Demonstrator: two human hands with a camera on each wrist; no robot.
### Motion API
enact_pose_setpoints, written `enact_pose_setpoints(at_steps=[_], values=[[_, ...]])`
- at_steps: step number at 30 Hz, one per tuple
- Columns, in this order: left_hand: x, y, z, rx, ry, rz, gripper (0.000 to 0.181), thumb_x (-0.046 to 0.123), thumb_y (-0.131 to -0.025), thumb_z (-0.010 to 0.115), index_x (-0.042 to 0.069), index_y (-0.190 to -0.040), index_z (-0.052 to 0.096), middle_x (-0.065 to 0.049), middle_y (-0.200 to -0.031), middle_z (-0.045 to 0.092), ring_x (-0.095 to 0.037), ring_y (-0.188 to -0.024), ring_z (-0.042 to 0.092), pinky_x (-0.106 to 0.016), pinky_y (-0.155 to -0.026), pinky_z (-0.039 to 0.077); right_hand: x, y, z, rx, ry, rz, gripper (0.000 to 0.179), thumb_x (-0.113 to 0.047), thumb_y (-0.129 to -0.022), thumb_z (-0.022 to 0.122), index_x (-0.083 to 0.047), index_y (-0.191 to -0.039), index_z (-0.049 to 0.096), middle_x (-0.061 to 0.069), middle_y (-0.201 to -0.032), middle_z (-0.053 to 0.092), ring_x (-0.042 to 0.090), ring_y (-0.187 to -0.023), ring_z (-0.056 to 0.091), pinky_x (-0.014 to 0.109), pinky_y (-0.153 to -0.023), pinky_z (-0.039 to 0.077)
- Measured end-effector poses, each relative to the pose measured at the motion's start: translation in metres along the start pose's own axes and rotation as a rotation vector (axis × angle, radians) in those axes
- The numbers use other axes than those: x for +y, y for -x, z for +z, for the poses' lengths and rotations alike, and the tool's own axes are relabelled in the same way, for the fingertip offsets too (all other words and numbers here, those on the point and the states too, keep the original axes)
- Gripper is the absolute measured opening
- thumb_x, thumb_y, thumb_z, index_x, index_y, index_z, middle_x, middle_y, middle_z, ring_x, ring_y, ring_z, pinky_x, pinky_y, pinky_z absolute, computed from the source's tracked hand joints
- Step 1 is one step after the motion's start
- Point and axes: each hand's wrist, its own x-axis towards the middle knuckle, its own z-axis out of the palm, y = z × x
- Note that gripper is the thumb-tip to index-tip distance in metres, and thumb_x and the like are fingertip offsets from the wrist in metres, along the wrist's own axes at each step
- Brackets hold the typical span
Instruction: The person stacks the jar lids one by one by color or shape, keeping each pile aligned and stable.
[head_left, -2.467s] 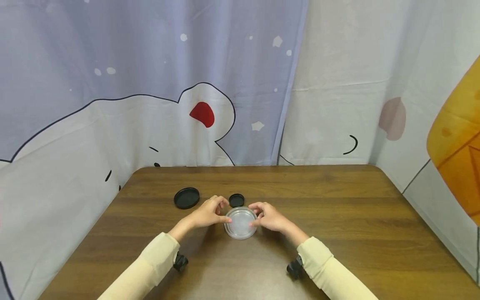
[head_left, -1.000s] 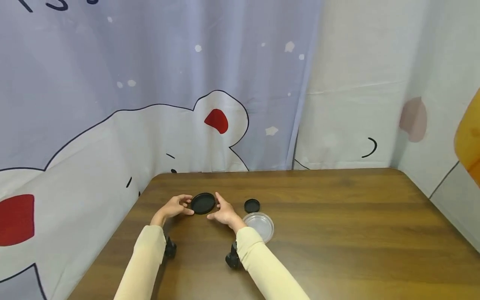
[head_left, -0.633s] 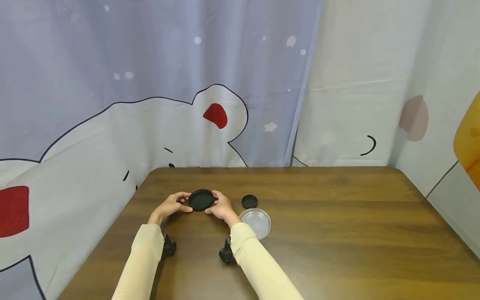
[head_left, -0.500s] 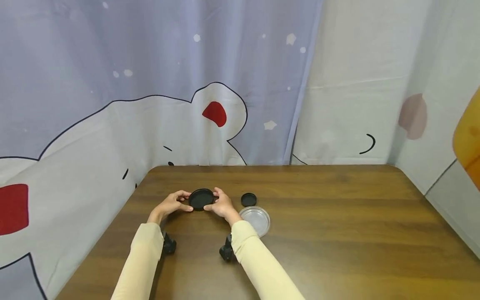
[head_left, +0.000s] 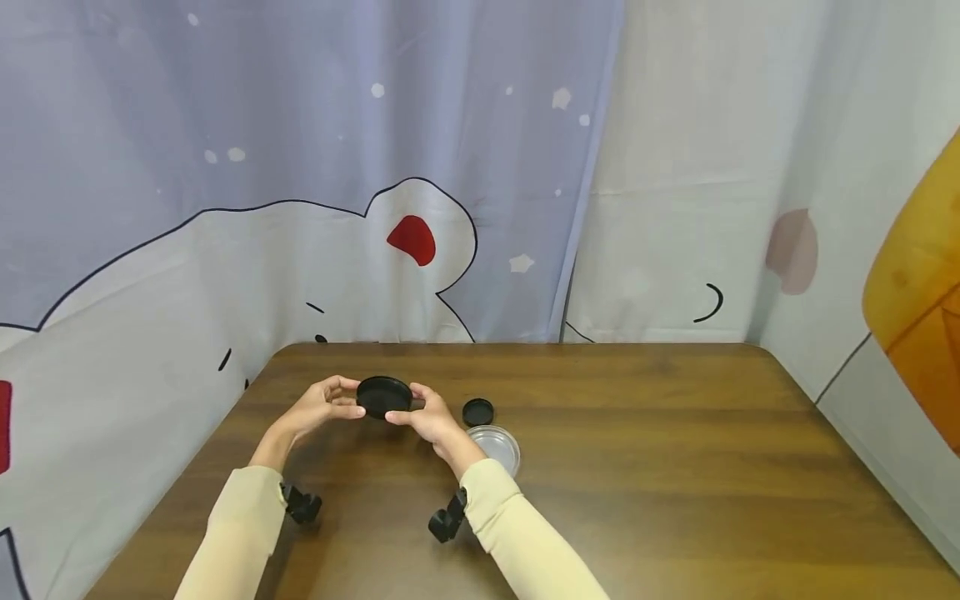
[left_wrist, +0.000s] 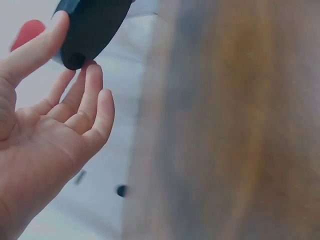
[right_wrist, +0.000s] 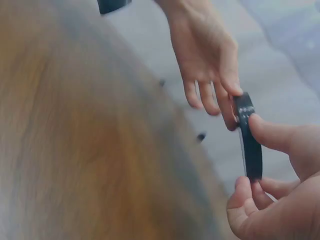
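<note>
Between both hands a large black round lid (head_left: 384,397) is held up off the table, its face tilted toward the head camera. My left hand (head_left: 315,410) pinches its left edge, thumb on the near side and fingertips behind. At the opposite edge my right hand (head_left: 438,425) grips it between thumb and fingers. The right wrist view shows the lid (right_wrist: 251,145) edge-on, raised away from the wood. Just right of my right hand lies a clear plastic round dish (head_left: 498,448), partly covered by that wrist. A small black lid (head_left: 477,412) sits behind the dish.
A brown wooden table (head_left: 637,450) extends to the right and toward the front. Its far edge runs along a printed curtain (head_left: 300,267). Each wrist carries a black camera mount, such as the left one (head_left: 302,504).
Both hands moved from the clear dish left to the large black lid and took hold of its edges. Since half a second ago the lid has been lifted and tilted. The head view has shifted slightly.
</note>
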Motion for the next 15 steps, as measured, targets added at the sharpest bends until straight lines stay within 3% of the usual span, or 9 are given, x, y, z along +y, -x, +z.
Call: enact_pose_setpoints(at_steps=[3,6,10,15], values=[[0.013,0.005,-0.003,0.014,0.044,0.058,0.053,0.014,-0.087,0.072,-0.003,-0.129,0.046,-0.025,-0.141,0.046,-0.013,-0.110,0.061,-0.043,-0.099,0.048,-0.013,0.006,-0.003,0.002,-0.045,-0.024,0.075,-0.015,-0.081,0.077,-0.004,-0.146,0.040,0.017,-0.144,0.044,0.033,-0.128,0.049,0.050,-0.109,0.038],[0.023,0.006,-0.001,0.017,0.132,0.137,0.037,0.009,-0.086,0.072,0.006,-0.118,0.052,-0.005,-0.138,0.052,-0.005,-0.103,0.063,-0.031,-0.091,0.052,-0.025,0.010,-0.010,0.001,-0.078,-0.060,0.074,-0.014,-0.082,0.076,-0.006,-0.147,0.039,0.014,-0.145,0.042,0.024,-0.111,0.058,0.045,-0.103,0.044],[0.036,0.005,0.007,0.016,0.268,0.254,0.032,-0.001,-0.084,0.070,0.018,-0.106,0.054,0.021,-0.124,0.056,-0.002,-0.099,0.064,-0.022,-0.085,0.053,-0.039,0.015,-0.023,-0.018,-0.087,-0.106,0.072,-0.012,-0.083,0.075,-0.009,-0.147,0.039,0.010,-0.144,0.041,0.013,-0.090,0.054,0.035,-0.091,0.045],[0.060,0.002,0.016,0.051,0.315,0.319,0.035,-0.004,-0.084,0.069,0.019,-0.106,0.054,0.023,-0.121,0.060,-0.002,-0.098,0.065,-0.021,-0.083,0.053,-0.058,0.020,-0.041,-0.006,-0.090,-0.156,0.069,-0.012,-0.083,0.075,-0.012,-0.144,0.043,0.007,-0.140,0.043,0.009,-0.087,0.050,0.024,-0.077,0.041]])
